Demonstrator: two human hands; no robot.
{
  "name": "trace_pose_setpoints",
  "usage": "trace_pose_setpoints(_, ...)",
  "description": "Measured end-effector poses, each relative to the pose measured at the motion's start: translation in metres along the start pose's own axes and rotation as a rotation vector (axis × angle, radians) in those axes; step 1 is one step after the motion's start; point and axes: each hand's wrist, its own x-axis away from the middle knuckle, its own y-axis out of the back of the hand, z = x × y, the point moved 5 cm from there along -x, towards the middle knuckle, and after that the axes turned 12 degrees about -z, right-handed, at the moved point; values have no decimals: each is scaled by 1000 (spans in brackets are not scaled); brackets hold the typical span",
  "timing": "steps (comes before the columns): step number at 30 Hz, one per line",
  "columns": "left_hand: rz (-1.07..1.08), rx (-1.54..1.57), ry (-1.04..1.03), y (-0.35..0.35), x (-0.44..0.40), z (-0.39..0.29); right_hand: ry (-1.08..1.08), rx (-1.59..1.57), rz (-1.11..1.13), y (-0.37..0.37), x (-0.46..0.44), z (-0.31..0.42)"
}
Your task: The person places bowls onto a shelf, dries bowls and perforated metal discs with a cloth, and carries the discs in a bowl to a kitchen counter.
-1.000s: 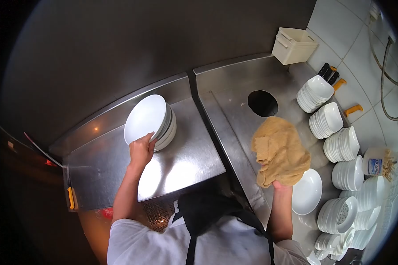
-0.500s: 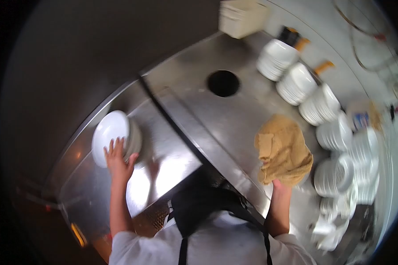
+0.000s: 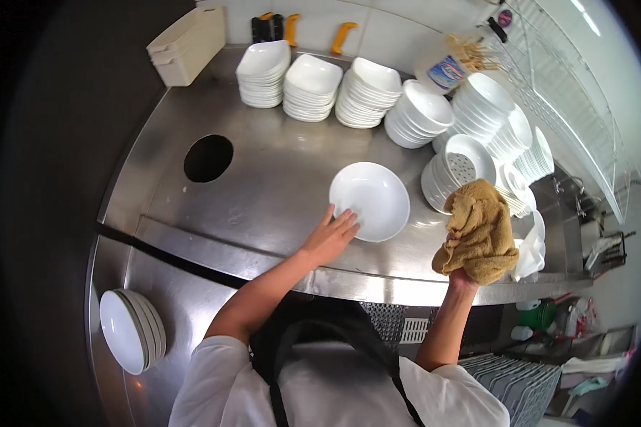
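Note:
A shallow white bowl (image 3: 377,196) rests upright on the steel counter. My left hand (image 3: 331,235) touches its near-left side, fingers spread over the rim and onto the inside; the thumb is hard to make out. To the right, my right hand (image 3: 463,276) holds up a bunched tan cloth (image 3: 481,231), which hides most of its fingers. Just behind the cloth stands a stack of round white bowls (image 3: 438,181), with a perforated white piece (image 3: 463,168) on top. On the lower left surface, a stack of white bowls (image 3: 124,331) leans on its side.
Stacks of square white dishes (image 3: 310,89) line the back wall, beside more round bowls (image 3: 477,107). A round hole (image 3: 209,158) opens in the counter. A cream bin (image 3: 189,46) stands at back left; a labelled tub of sticks (image 3: 445,71) and a wire rack (image 3: 570,92) are at right.
The view has swung rightward. My left hand has left the leaning bowl stack and is now at the single bowl on the counter. My right hand still holds the cloth, now right of that bowl.

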Motion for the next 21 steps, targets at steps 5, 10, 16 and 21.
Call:
trace_pose_setpoints(5, 215, 86, -55, -45, -20, 10, 90, 47, -85, 52, 30, 28)
trace_pose_setpoints(10, -71, 308, 224, -5, -19, 13, 80, 58, -113, 64, 50, 29)
trace_pose_setpoints(16, -221, 116, 799, 66, 3, 86, 20, 88, -163, 53, 45, 2)
trace_pose_setpoints(21, -586, 487, 1045, 136, 11, 108, 73, 301, -111, 44, 35, -79)
